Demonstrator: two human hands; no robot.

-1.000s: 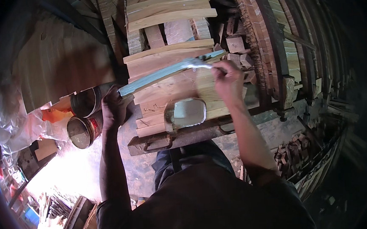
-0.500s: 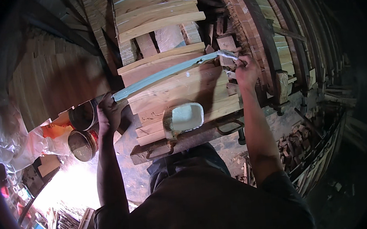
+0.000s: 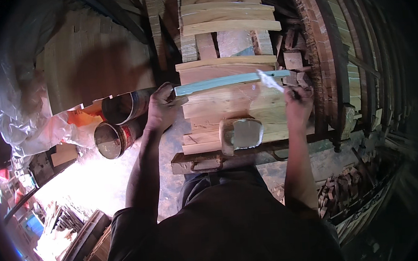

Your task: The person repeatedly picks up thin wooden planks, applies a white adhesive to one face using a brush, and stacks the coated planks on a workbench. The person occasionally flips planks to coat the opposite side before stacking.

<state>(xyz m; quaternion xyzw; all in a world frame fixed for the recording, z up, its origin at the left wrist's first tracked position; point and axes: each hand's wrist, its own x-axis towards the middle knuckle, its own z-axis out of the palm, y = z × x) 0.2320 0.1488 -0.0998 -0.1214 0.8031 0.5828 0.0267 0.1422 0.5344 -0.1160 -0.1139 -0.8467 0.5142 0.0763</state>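
Note:
My left hand (image 3: 161, 107) grips the left end of a long thin wooden strip (image 3: 230, 82) whose upper face is coated pale blue-grey. The strip lies crosswise over a stack of wooden planks (image 3: 227, 107). My right hand (image 3: 298, 105) is closed on a small flat scraper (image 3: 269, 81) whose pale blade touches the strip near its right end. A slab with a lump of grey putty (image 3: 242, 134) rests on the planks just below, between my two arms.
Two open tins (image 3: 115, 137) stand to the left of the stack. More planks (image 3: 227, 13) are piled behind. Crumpled clear plastic sheeting (image 3: 28, 114) lies at far left. Stacked curved wooden pieces (image 3: 339, 48) rise on the right, scrap offcuts (image 3: 344, 194) below them.
My right hand has slid the scraper rightward along the strip, from its middle to its right end. My left hand still holds the strip's left end.

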